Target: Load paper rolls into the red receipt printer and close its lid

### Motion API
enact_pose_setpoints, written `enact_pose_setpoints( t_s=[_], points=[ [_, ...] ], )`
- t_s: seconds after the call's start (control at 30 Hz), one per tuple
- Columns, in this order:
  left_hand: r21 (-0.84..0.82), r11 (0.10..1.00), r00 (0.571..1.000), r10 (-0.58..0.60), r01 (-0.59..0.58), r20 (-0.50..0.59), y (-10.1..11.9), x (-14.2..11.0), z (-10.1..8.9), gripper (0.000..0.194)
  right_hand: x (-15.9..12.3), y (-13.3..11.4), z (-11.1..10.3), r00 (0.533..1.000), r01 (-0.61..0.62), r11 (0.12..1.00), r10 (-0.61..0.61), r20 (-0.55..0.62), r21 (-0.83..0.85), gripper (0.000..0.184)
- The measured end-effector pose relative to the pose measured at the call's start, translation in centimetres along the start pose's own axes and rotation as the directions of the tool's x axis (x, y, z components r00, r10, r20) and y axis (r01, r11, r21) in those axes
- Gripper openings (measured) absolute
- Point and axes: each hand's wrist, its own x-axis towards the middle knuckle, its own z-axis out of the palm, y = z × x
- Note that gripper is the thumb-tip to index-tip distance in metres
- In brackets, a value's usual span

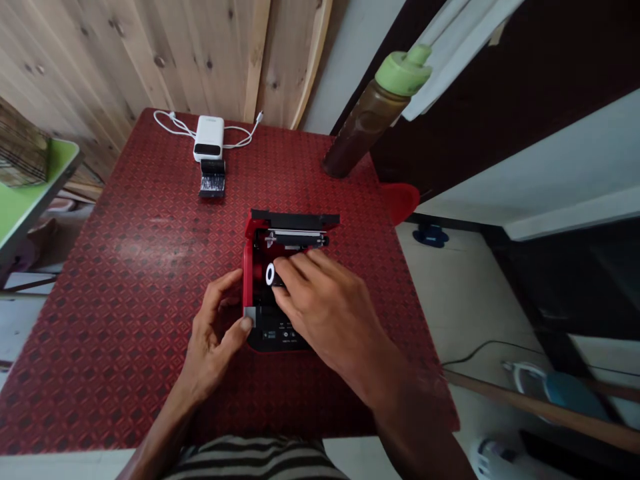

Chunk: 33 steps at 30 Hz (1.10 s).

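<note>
The grip of the right hand point(325, 307) is closed over a black roll point(277, 275), with the fingers laid across its top and a white ring left exposed at its end. The roll is seated inside the open compartment of a red-and-black printer point(280, 313), toward the compartment's left wall. The grip of the left hand point(215, 333) is held partly open, and its thumb point(245, 325) is pressed against a grey tab point(249, 317) at the printer's front left corner.

The printer's black lid point(295, 219) is stood open at the far side, and a metal roller bar point(295, 235) is exposed beneath it. Control buttons are visible on the black front panel, just below the right hand.

The printer is placed near the middle of a worktop point(115, 267) covered in a red diamond-patterned surface. Toward the far edge, a white power bank point(209, 138) is connected to a white cable point(175, 125), and a small black object point(212, 179) is set just in front of it. A brown bottle with a green cap point(375, 113) is tilted near the far right corner, and a red object point(400, 203) is seen just past the right edge.
</note>
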Motion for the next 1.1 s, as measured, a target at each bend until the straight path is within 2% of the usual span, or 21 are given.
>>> enact_pose_setpoints(
  t_s=[0.1, 0.2, 0.27, 0.3, 0.33, 0.37, 0.4, 0.43, 0.5, 0.63, 0.87, 0.97, 1.1],
  points=[
    [-0.029, 0.999, 1.0, -0.029, 0.03, 0.011, 0.0, 0.0, 0.0, 0.064, -2.1, 0.9, -2.3, 0.979, -0.055, 0.984, 0.087, -0.185, 0.172, 0.015],
    [-0.059, 0.998, 1.0, -0.019, 0.021, 0.021, -0.4, 0.0, -0.1, 0.064, -4.3, 3.8, -2.7, 0.92, -0.13, 0.882, 0.278, -0.278, 0.453, 0.024],
    [-0.047, 0.999, 1.0, -0.001, 0.001, 0.012, -0.6, 0.0, -0.2, 0.062, -5.5, 6.4, -1.1, 0.825, -0.203, 0.748, 0.478, -0.301, 0.632, 0.028],
    [-0.04, 0.999, 1.0, 0.0, 0.0, 0.009, -0.6, -0.1, -0.2, 0.062, -6.0, 7.6, 0.1, 0.751, -0.222, 0.678, 0.577, -0.321, 0.701, 0.028],
    [-0.036, 0.999, 1.0, -0.004, 0.005, 0.009, -0.7, -0.1, -0.2, 0.061, -6.3, 8.8, 1.6, 0.664, -0.211, 0.632, 0.653, -0.366, 0.746, 0.029],
    [-0.04, 0.999, 1.0, -0.01, 0.011, 0.01, -0.7, -0.1, -0.2, 0.061, -6.5, 9.7, 3.1, 0.606, -0.214, 0.589, 0.705, -0.367, 0.779, 0.031],
    [-0.047, 0.999, 1.0, -0.013, 0.013, 0.01, -0.7, -0.1, -0.2, 0.061, -6.5, 10.5, 4.5, 0.569, -0.223, 0.543, 0.746, -0.344, 0.809, 0.034],
    [-0.053, 0.999, 1.0, -0.011, 0.011, 0.007, -0.6, -0.1, -0.2, 0.061, -6.5, 11.0, 5.8, 0.569, -0.238, 0.498, 0.767, -0.296, 0.834, 0.037],
    [-0.053, 0.999, 1.0, 0.003, -0.003, 0.002, -0.6, -0.2, -0.1, 0.061, -6.2, 11.3, 7.9, 0.606, -0.271, 0.452, 0.766, -0.214, 0.85, 0.039],
    [-0.024, 1.0, 1.0, 0.019, -0.019, -0.011, -0.8, -0.1, -0.2, 0.063, -5.6, 10.4, 9.8, 0.685, -0.321, 0.443, 0.719, -0.118, 0.837, 0.032],
    [0.013, 1.0, 0.999, 0.022, -0.021, -0.044, -1.5, -0.1, -0.6, 0.065, -5.5, 9.5, 10.9, 0.783, -0.387, 0.484, 0.622, 0.002, 0.785, 0.024],
    [0.011, 1.0, 0.999, 0.026, -0.025, -0.047, -1.4, -0.1, -0.5, 0.064, -5.6, 9.8, 11.0, 0.798, -0.409, 0.509, 0.602, 0.026, 0.758, 0.025],
    [0.019, 0.999, 0.999, 0.028, -0.027, -0.043, -1.3, -0.1, -0.5, 0.063, -7.1, 10.1, 9.9, 0.791, -0.448, 0.538, 0.611, 0.036, 0.714, 0.045]
  ],
)
